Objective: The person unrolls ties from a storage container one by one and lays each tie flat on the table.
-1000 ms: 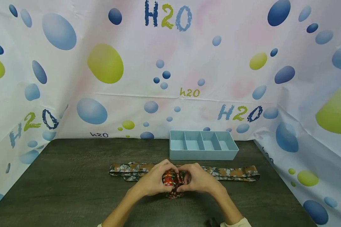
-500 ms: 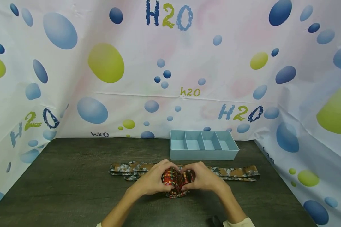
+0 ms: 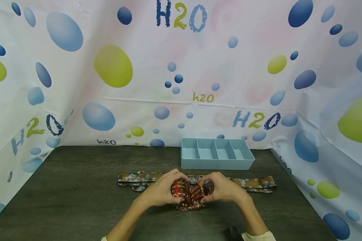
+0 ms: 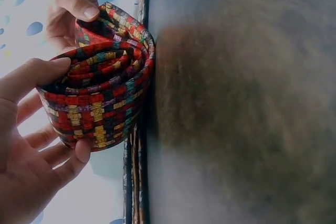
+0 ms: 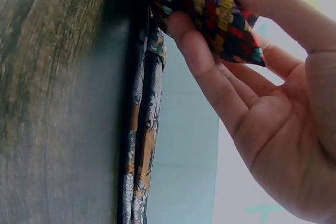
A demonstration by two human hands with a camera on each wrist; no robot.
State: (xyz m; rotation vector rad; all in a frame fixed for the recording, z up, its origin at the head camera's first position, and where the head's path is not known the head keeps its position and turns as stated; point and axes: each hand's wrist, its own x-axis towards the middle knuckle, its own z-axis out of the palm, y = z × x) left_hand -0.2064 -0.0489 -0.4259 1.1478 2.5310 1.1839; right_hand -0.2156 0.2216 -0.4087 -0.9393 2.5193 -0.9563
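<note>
On the left, the folded floral strip [image 3: 129, 178] begins; it lies flat across the dark table [image 3: 78, 194], beyond the hands. The left hand [image 3: 160, 190] comes next, its fingers curved around the checked strip [image 4: 97, 111] — thumb on the upper rim of the coil, fingertips under the lower edge. That strip stands on edge in the middle of the table, near side of the floral strip, rolled in several loose turns with an outer loop swinging right. There the right hand [image 3: 221, 189] pinches its outer part between thumb and fingers.

The cloth looks light, thin and soft, with a slight sheen, so it may slip and the coil could spring loose. Nothing suggests it is fragile. Holding the coil across its 2 edges, top and bottom, seems the safest grip; the outer layer is best pinched flat.

Farther right and toward the far side, a pale blue tray [image 3: 215, 164] with 4 compartments stands beyond the floral strip, whose middle is partly hidden by the hands. At the near right, a dark object [image 3: 233, 232] beside the sleeve [image 3: 259, 236] is cut off and unidentifiable. Whether the right hand holds a loose end or only a fold, I cannot tell.
</note>
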